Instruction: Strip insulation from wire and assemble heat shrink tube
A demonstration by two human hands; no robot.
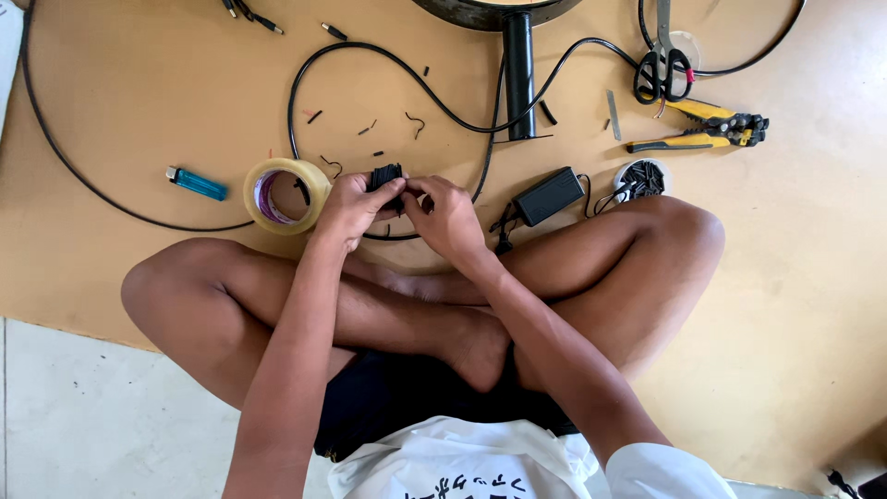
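— What is being held at this moment?

— A small black bundle (386,176) is pinched between both hands, just above the crossed legs and over the brown mat (166,83). The left hand (349,208) is closed around its left side, with the fingers wrapped over the top. The right hand (443,214) is clenched on its right side, thumb and forefinger pressed in at the edge. Whether it is a coil of wire or a small part cannot be told.

— What lies nearby?

— A roll of clear tape (285,195) is seen touching or just beside the left hand. A blue lighter (196,183) lies further left. A black power adapter (549,195) is placed just right of the right hand, with a small white dish of black bits (642,178) beyond it. Scissors (662,65) and yellow-handled wire strippers (702,129) are set well apart, at the upper right. A black cable (370,55) is looped across the mat behind the hands.

— How should this handling be done well?

— The bundle is best kept steady in the left hand while the fine work is done by the right fingertips. It is judged that a firm but not crushing pinch is called for, since thin strands could be bent or slipped loose. The piece should be kept low over the mat, so that anything dropped is caught there and not lost among the scattered offcuts (370,127).
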